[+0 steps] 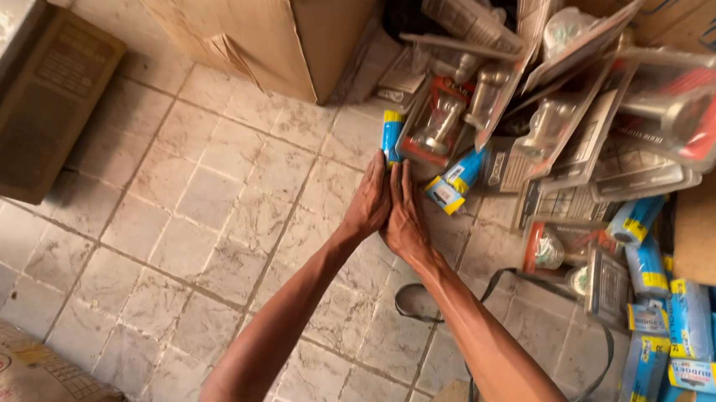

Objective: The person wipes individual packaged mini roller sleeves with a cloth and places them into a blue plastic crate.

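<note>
My left hand (pixel 368 200) and my right hand (pixel 405 217) are pressed side by side over the tiled floor, fingers stretched forward. A blue and yellow tube (pixel 391 134) stands upright at my left fingertips, apparently held between the two hands. Just beyond lies a blister pack with a metal fitting (pixel 439 124) on a red card. A second blue and yellow tube (pixel 457 181) lies tilted to the right of my right hand.
A heap of clear blister packs (pixel 599 117) with metal fittings fills the upper right. More blue and yellow tubes (pixel 648 263) lie at the right. A cardboard box (pixel 261 26) stands ahead, a brown mat (pixel 37 103) at left, a sack (pixel 10 370) at lower left.
</note>
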